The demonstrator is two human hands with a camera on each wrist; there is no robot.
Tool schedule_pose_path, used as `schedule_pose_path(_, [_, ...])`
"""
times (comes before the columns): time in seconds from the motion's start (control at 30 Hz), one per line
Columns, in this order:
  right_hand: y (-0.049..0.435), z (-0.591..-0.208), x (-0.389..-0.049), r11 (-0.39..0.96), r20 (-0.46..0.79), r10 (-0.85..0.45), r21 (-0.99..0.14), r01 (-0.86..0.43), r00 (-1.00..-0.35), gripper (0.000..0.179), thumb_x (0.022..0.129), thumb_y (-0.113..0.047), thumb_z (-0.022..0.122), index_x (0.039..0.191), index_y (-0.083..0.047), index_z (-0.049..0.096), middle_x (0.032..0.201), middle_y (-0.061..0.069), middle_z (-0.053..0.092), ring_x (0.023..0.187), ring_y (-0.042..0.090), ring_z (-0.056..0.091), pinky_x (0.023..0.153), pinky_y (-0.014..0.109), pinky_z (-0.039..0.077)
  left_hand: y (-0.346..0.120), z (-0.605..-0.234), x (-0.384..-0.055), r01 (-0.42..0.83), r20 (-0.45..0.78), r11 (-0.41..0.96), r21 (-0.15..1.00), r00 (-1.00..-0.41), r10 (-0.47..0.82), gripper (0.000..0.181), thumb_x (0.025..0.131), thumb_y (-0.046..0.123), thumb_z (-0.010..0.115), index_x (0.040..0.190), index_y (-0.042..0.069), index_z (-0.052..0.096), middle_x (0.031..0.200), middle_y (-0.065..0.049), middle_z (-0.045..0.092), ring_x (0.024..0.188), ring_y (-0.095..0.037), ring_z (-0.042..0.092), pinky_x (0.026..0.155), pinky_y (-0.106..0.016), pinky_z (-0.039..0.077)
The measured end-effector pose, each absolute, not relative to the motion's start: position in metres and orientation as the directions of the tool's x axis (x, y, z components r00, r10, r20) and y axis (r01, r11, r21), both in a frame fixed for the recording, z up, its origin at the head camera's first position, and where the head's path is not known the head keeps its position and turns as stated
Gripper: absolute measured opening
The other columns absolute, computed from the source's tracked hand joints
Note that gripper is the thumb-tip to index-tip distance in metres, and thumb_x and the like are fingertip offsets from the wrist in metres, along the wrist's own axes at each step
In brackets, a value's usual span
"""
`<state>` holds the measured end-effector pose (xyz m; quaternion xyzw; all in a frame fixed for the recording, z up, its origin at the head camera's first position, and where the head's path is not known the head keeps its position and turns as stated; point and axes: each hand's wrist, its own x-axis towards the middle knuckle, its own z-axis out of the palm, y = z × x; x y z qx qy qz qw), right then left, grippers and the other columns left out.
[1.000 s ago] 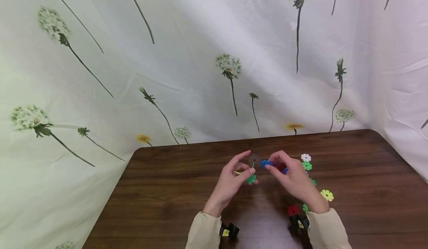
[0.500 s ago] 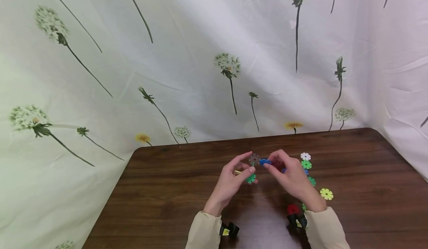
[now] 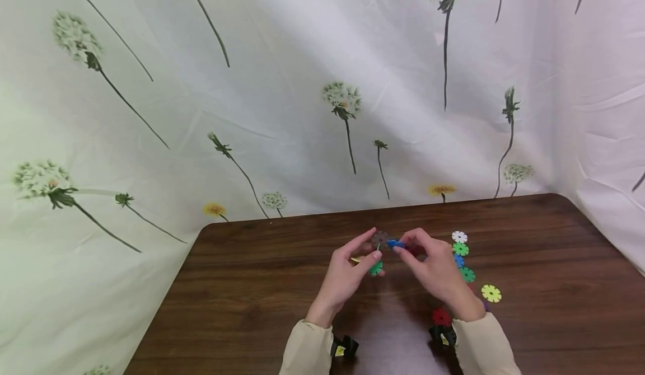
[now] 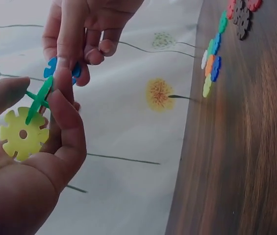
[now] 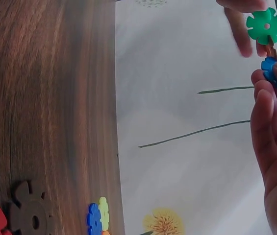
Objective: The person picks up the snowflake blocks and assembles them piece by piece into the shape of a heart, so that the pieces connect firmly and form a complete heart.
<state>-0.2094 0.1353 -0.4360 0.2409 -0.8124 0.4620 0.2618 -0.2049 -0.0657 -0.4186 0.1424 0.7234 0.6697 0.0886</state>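
My left hand point(image 3: 342, 277) holds a small group of joined notched plastic discs between thumb and fingers. In it are a yellow disc point(image 4: 24, 128), a green disc point(image 4: 41, 97) standing edge-on in the left wrist view, and a brown disc point(image 3: 380, 238) towards the far side. From the right, my right hand point(image 3: 437, 266) pinches a blue disc point(image 3: 395, 244) between thumb and fingertips. The blue disc's edge meets the brown one's rim; in the right wrist view a green disc point(image 5: 265, 26) shows above them. Both hands are raised over the table.
Right of the right hand, several loose discs lie on the brown wooden table point(image 3: 262, 285), among them a white disc point(image 3: 459, 237) and a yellow disc point(image 3: 491, 293). A red disc point(image 3: 441, 317) lies beside the right wrist. A flower-printed cloth point(image 3: 282, 112) hangs behind.
The right hand has shifted slightly left with the blue disc, bringing it against the brown disc. More discs on the table show beside the right forearm. The left hand has barely moved.
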Motion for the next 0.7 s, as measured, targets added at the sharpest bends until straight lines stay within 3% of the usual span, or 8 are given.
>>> schedule_pose_path(0.23, [0.1328,-0.4379,-0.2085,0.484,0.687,-0.143,-0.58,-0.656,-0.713,0.027,0.075,0.003,0.078,0.093,-0.01,0.062,0.079,-0.003,0.069,0.065,0.001,0.061,0.06,0.021,0.056,-0.0675,-0.4165,-0.2041,0.134,0.08,0.153,0.979,-0.944,0.32,0.048,0.094,0.027,0.064,0.14,0.024,0.052,0.113,-0.014,0.066,0.076,-0.013,0.071,0.075,-0.025,0.058])
schedule_pose_path(0.47, [0.1285,-0.4373,-0.2066,0.504,0.717,-0.161,-0.53,-0.681,-0.678,0.027,0.075,0.004,0.078,0.09,-0.01,0.06,0.075,-0.003,0.066,0.061,0.0,0.054,0.055,0.019,0.051,-0.0692,-0.4159,-0.2033,0.136,0.081,0.157,0.978,-0.944,0.319,0.048,0.094,0.023,0.064,0.14,0.021,0.051,0.112,-0.014,0.066,0.085,-0.037,0.07,0.071,-0.024,0.058])
schedule_pose_path(0.7, [0.1268,-0.4363,-0.2066,0.52,0.74,-0.181,-0.488,-0.702,-0.648,0.027,0.074,0.005,0.078,0.088,-0.011,0.061,0.072,-0.007,0.061,0.06,-0.001,0.044,0.051,0.016,0.043,-0.0715,-0.4152,-0.2029,0.143,0.087,0.147,0.979,-0.939,0.334,0.048,0.092,0.027,0.066,0.138,0.022,0.054,0.109,-0.014,0.066,0.081,-0.029,0.073,0.074,-0.024,0.058])
